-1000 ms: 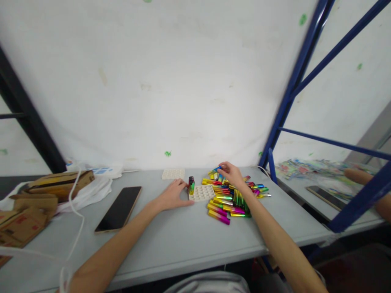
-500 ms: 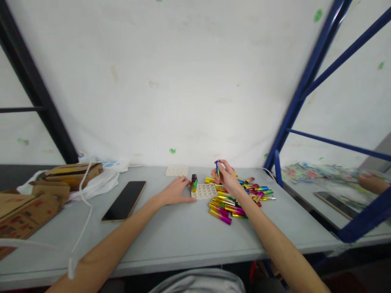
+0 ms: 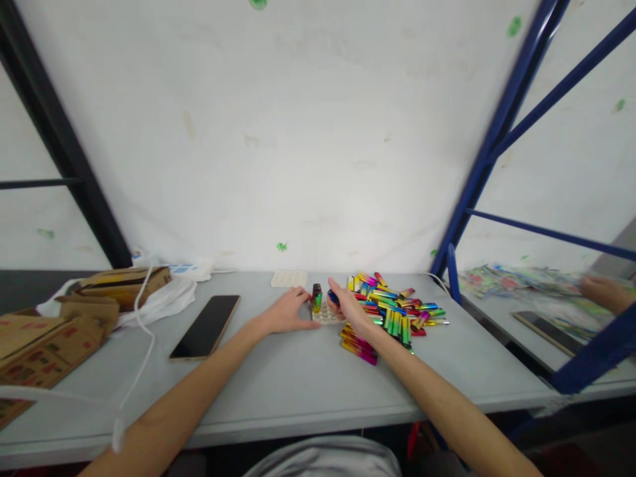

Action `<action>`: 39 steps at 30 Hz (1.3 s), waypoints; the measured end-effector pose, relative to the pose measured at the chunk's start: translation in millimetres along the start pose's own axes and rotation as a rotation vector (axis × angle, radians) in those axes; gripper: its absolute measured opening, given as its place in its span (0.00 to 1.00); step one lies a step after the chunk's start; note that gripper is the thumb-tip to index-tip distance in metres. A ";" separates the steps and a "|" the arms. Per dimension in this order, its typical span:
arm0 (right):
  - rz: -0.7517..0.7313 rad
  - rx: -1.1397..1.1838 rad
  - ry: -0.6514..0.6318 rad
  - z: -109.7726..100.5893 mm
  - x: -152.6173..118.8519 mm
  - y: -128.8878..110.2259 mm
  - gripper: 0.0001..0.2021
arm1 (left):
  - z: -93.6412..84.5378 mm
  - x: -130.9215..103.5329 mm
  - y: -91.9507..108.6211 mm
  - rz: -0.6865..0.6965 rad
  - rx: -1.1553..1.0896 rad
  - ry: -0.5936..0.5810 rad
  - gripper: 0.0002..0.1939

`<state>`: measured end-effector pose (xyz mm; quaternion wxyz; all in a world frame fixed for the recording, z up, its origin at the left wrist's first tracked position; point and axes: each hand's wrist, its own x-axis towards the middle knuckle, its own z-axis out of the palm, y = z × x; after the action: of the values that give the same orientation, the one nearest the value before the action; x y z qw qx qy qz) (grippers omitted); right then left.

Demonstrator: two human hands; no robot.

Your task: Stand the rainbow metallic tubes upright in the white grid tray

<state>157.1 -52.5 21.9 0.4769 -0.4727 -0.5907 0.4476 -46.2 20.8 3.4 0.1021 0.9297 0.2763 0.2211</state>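
Observation:
A pale tray with rows of round holes (image 3: 325,317) lies on the grey table. Lighters with green and yellow bodies (image 3: 317,302) stand upright at its left end. My left hand (image 3: 289,311) rests at the tray's left edge, thumb and fingers spread apart, holding nothing. Over the tray's right part, my right hand (image 3: 348,308) grips a blue lighter (image 3: 333,297), whose lower end is hidden. Right of the tray is a loose pile of shiny multicoloured lighters (image 3: 392,311), partly behind my right hand and wrist.
A second pale tray (image 3: 289,279) lies near the wall. Further left are a phone (image 3: 206,327), a white cable (image 3: 144,358), a white plastic bag (image 3: 169,299) and cardboard boxes (image 3: 50,344). Beyond the blue frame (image 3: 477,179) at right, another person's hand (image 3: 603,293) is blurred.
My right hand has moved left and down from above the pile to the tray, carrying the blue lighter. My left hand has stayed nearly still. More of the pile shows.

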 end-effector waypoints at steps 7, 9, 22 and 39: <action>-0.022 -0.087 0.028 0.7 -1.7 2.3 0.27 | -0.4 1.2 1.5 -0.026 -0.002 -0.016 0.31; -0.053 -0.180 0.066 2.3 -1.3 5.6 0.25 | -0.8 1.3 1.8 -0.022 -0.012 -0.007 0.30; -0.206 -0.106 0.037 -8.3 -0.4 5.4 0.28 | -2.0 0.6 2.4 -0.031 0.004 -0.036 0.32; -0.348 -0.599 0.024 -12.0 -4.3 -5.4 0.17 | -0.6 0.8 1.9 -0.028 0.026 -0.023 0.31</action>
<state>168.6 -56.6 28.4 0.3931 -0.4890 -0.7619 0.1609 -45.0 19.7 4.8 0.0962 0.9295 0.2908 0.2054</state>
